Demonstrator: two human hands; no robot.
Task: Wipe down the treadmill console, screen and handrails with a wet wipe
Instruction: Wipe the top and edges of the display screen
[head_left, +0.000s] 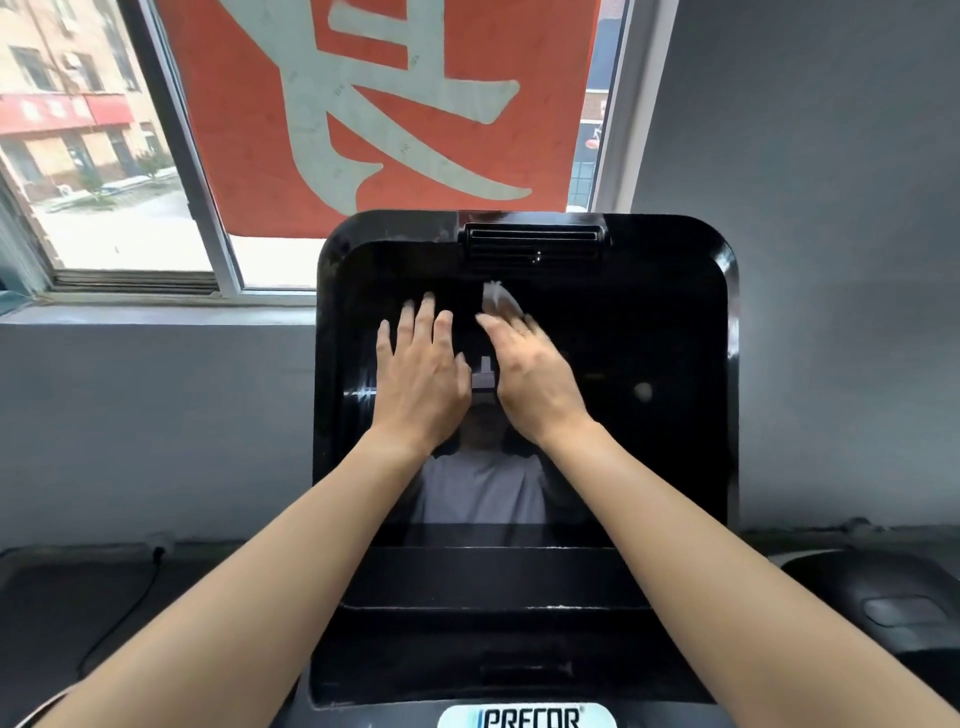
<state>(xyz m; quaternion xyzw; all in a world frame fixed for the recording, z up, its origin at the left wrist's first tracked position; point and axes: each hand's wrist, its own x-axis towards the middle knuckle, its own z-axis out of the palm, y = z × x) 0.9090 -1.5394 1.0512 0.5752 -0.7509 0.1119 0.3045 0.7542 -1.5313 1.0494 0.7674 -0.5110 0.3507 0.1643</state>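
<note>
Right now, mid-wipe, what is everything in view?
screen: one, glossy black, centre of the console
vent: one, black, console's top edge
wet wipe: one, white, upper screen
logo badge: one, white, bottom centre
banner: one, red with pale character, at the window
window: one, pale frame, upper left
wall: one, grey, both sides
cable: one, black, lower left
second machine: one, black, lower right
left hand: one, flat on the screen
right hand: one, pressing the wipe on the screen

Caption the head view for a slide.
Right hand presses a wet wipe on the treadmill screen; left hand lies flat beside it.
</note>
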